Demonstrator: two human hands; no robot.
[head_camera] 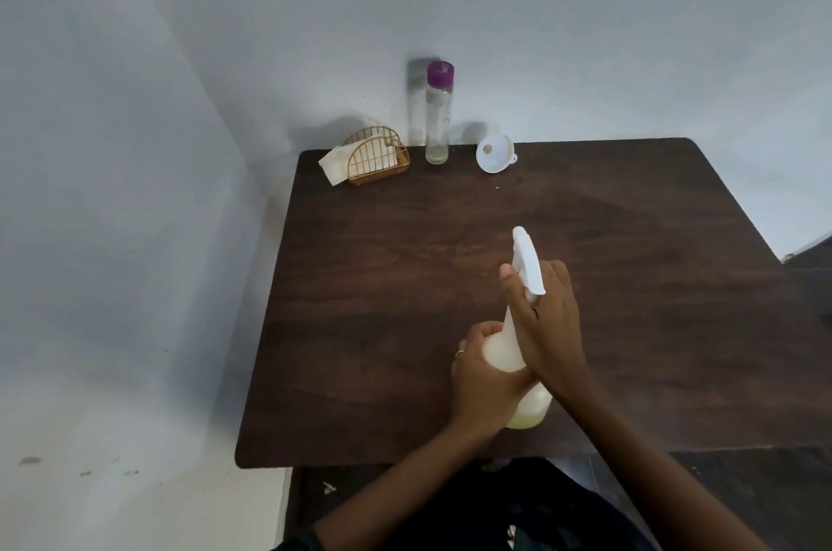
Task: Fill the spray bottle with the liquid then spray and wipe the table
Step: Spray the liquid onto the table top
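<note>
Near the front edge of the surface (360, 280), my left hand (488, 379) wraps its fingers around the spray bottle (508, 352); right-hand (547, 325) fingers close on the white spray head (526, 262). I'd twist it snug, keeping the bottle upright.

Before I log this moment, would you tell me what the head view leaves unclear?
- Spray bottle: its middle is covered by the left hand and right hand, so the fill level is hidden.
- Trigger: behind the right hand's fingers; squeezed or not, unclear.
- Tall bottle: too far to judge how much liquid remains.
- Napkin: partly behind the wire holder.
</note>
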